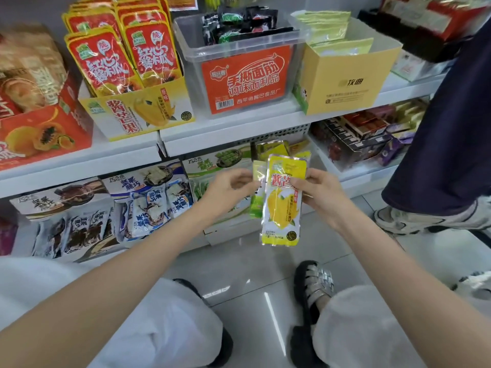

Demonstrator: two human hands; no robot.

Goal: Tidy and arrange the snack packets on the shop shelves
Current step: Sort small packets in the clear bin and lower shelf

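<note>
Two hands out front, mid-scene. Right hand (pixel 316 189) pinches the yellow mango packet (pixel 283 201) at its upper right edge, fingers curled over the front. Left hand (pixel 231 185) pinches a smaller green packet (pixel 257 192) tucked just behind and left of it. Both packets hang upright in the air, in front of the lower shelf (pixel 366 173). Likely light, thin, floppy foil with a slick surface; a grip on the sealed top edge should be safest. Far left on the upper shelf, the yellow display box (pixel 138 112) with matching mango print holds red packets (pixel 119 59); likely where the yellow one belongs.
</note>
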